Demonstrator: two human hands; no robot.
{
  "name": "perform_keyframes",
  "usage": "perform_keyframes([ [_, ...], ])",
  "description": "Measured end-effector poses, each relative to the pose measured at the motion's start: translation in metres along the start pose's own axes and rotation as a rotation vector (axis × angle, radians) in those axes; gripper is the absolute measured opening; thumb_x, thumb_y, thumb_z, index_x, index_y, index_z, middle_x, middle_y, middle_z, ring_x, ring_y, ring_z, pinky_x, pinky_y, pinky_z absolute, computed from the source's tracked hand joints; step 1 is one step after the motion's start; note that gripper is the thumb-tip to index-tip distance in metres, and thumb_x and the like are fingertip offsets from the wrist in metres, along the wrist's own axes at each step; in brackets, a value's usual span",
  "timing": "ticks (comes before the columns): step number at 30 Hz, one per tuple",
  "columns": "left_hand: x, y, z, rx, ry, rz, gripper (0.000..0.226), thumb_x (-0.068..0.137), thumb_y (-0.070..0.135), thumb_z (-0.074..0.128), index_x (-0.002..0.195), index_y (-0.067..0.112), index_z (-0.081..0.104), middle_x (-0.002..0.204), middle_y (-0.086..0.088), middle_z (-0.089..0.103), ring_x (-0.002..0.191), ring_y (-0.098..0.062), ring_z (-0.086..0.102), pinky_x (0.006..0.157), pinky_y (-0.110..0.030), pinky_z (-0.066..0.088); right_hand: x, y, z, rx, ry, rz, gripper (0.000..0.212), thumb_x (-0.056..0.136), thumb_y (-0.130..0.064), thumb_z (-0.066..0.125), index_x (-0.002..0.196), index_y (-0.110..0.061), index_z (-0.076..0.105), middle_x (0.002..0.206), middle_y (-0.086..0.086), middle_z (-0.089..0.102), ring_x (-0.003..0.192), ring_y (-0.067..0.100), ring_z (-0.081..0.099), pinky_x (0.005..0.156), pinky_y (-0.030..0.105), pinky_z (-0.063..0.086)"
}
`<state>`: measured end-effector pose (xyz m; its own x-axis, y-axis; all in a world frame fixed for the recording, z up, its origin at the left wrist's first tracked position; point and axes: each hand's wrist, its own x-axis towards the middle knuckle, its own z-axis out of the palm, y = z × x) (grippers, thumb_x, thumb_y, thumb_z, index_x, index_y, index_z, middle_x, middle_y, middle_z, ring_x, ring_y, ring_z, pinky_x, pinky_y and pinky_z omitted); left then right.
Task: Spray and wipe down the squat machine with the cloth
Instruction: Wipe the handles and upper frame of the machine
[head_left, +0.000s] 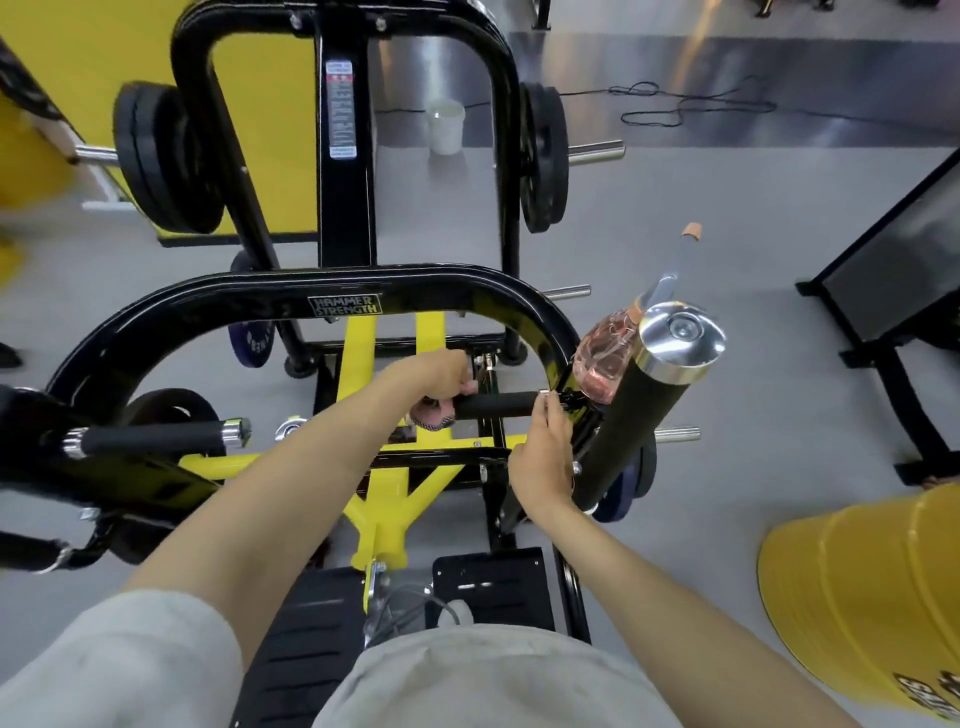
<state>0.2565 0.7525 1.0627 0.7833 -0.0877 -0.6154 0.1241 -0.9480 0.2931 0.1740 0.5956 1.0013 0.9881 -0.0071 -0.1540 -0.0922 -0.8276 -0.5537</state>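
Note:
I stand over the black and yellow squat machine (395, 291). My left hand (441, 376) presses a pinkish patterned cloth (434, 418) against the left end of a short black foam handle (496, 404). My right hand (540, 457) is closed at the handle's right end, its fingers partly hidden behind the frame. Just beyond it a clear spray bottle (605, 364) with pink liquid tilts up and right, its long nozzle ending in an orange tip. The bottle's base meets my right fingers. A thick black padded grip (636, 421) with a chrome cap stands in front of the bottle.
Black weight plates (166, 156) hang on pegs at left and at right (543, 156). A white bucket (445, 126) and a loose black cable (675, 109) lie on the grey floor beyond. A yellow drum (872, 597) is at lower right, and a black frame (893, 291) at far right.

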Motion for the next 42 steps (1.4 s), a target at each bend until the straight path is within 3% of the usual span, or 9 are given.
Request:
perform_keyframes([
  [5, -0.015, -0.005, -0.001, -0.029, 0.000, -0.085, 0.022, 0.099, 0.022, 0.050, 0.087, 0.005, 0.057, 0.062, -0.007, 0.059, 0.046, -0.022, 0.054, 0.048, -0.025, 0.044, -0.002, 0.002, -0.005, 0.023, -0.033, -0.002, 0.077, 0.087, 0.007, 0.046, 0.153, -0.009, 0.010, 0.160, -0.004, -0.001, 0.146, 0.016, 0.008, 0.115, 0.034, 0.028],
  [10, -0.038, -0.007, 0.013, 0.342, 0.244, -0.163, 0.023, 0.089, 0.004, 0.055, 0.112, 0.007, 0.059, 0.107, -0.010, 0.062, 0.105, -0.031, 0.058, 0.072, -0.033, 0.044, -0.004, -0.002, -0.022, 0.208, -0.174, 0.049, 0.076, 0.088, 0.016, 0.040, 0.153, -0.009, 0.010, 0.160, -0.006, -0.001, 0.126, -0.003, 0.026, 0.073, -0.012, 0.022],
  [12, -0.039, -0.019, 0.025, 0.288, 0.324, -0.173, 0.022, 0.092, 0.010, 0.053, 0.112, 0.010, 0.060, 0.105, -0.010, 0.063, 0.101, -0.029, 0.056, 0.071, -0.033, 0.043, -0.005, -0.003, -0.022, 0.280, -0.174, 0.047, 0.075, 0.089, 0.017, 0.039, 0.153, -0.009, 0.010, 0.160, -0.005, 0.001, 0.105, -0.012, 0.026, 0.076, -0.008, 0.025],
  [19, -0.056, -0.026, 0.072, -0.405, 0.562, -0.381, 0.026, 0.080, 0.008, 0.070, 0.104, 0.008, 0.060, 0.093, -0.010, 0.067, 0.094, -0.031, 0.062, 0.066, -0.032, 0.042, 0.002, 0.007, 0.003, 0.195, -0.039, 0.008, 0.077, 0.087, 0.011, 0.042, 0.153, -0.012, 0.011, 0.160, -0.005, 0.003, 0.146, 0.015, 0.006, 0.118, 0.029, 0.021],
  [24, -0.065, -0.030, 0.101, -0.575, 0.745, -0.342, 0.022, 0.099, 0.016, 0.045, 0.094, 0.004, 0.063, 0.049, 0.005, 0.060, 0.069, -0.016, 0.065, 0.061, -0.028, 0.046, 0.003, 0.006, 0.014, 0.132, 0.015, 0.002, 0.080, 0.085, 0.010, 0.046, 0.153, -0.010, 0.009, 0.160, -0.003, 0.001, 0.145, 0.018, 0.007, 0.111, 0.038, 0.036],
  [29, -0.053, -0.032, 0.099, -0.199, 0.805, -0.130, 0.053, 0.077, -0.006, 0.065, 0.125, 0.014, 0.056, 0.122, -0.002, 0.055, 0.101, -0.025, 0.052, 0.063, -0.033, 0.047, 0.002, 0.007, 0.014, 0.068, 0.011, -0.014, 0.081, 0.085, 0.007, 0.048, 0.153, -0.009, 0.007, 0.160, 0.000, 0.000, 0.145, 0.021, 0.009, 0.108, 0.039, 0.038],
  [33, -0.040, -0.026, 0.071, -0.024, 0.675, -0.168, 0.032, 0.088, -0.002, 0.051, 0.115, 0.010, 0.061, 0.116, -0.006, 0.059, 0.110, -0.028, 0.045, 0.068, -0.034, 0.038, 0.004, 0.010, 0.010, 0.058, -0.027, -0.022, 0.082, 0.085, 0.007, 0.049, 0.153, -0.010, 0.005, 0.160, -0.002, -0.002, 0.145, 0.019, 0.005, 0.109, 0.039, 0.037],
  [39, -0.050, -0.041, 0.056, -1.208, 0.488, -0.244, 0.041, 0.091, -0.004, 0.031, 0.081, 0.012, 0.068, 0.058, -0.004, 0.062, 0.057, -0.021, 0.054, 0.050, -0.027, 0.043, 0.006, 0.010, 0.008, 0.077, -0.059, -0.011, 0.082, 0.086, 0.009, 0.046, 0.153, -0.011, 0.004, 0.160, -0.005, -0.005, 0.146, 0.017, 0.002, 0.111, 0.034, 0.035],
  [42, -0.053, -0.039, 0.075, -1.578, 0.467, -0.359, 0.032, 0.097, 0.004, 0.038, 0.088, 0.013, 0.067, 0.070, -0.008, 0.062, 0.065, -0.021, 0.058, 0.059, -0.029, 0.051, 0.005, 0.011, 0.008, 0.076, -0.056, -0.026, 0.083, 0.085, 0.010, 0.047, 0.153, -0.011, 0.004, 0.160, -0.006, -0.005, 0.146, 0.017, 0.004, 0.107, 0.031, 0.038],
])
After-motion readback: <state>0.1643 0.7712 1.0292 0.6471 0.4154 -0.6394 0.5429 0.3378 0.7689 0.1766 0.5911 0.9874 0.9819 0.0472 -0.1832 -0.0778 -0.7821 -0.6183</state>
